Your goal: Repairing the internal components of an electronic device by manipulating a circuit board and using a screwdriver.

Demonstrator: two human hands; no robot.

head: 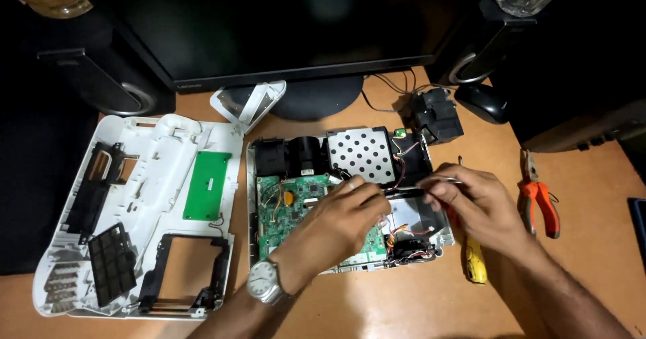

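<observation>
An opened white device base (254, 152) lies in the middle of the wooden desk, showing a green circuit board (286, 208), a black lens barrel (306, 154) and a perforated metal shield (363, 152). My left hand (340, 221), with a wristwatch, rests its fingers on the board near the middle of the device. My right hand (474, 204) pinches a thin metal tool (431, 180) whose tip points left into the device. Between both hands runs a dark strip across the device.
The removed white top cover (141, 211) with a small green board lies upside down at left. Orange-handled pliers (538, 201) and a yellow tool (475, 266) lie at right. A monitor stand (309, 97), speakers, a mouse (483, 102) and a black fan block (437, 116) sit behind.
</observation>
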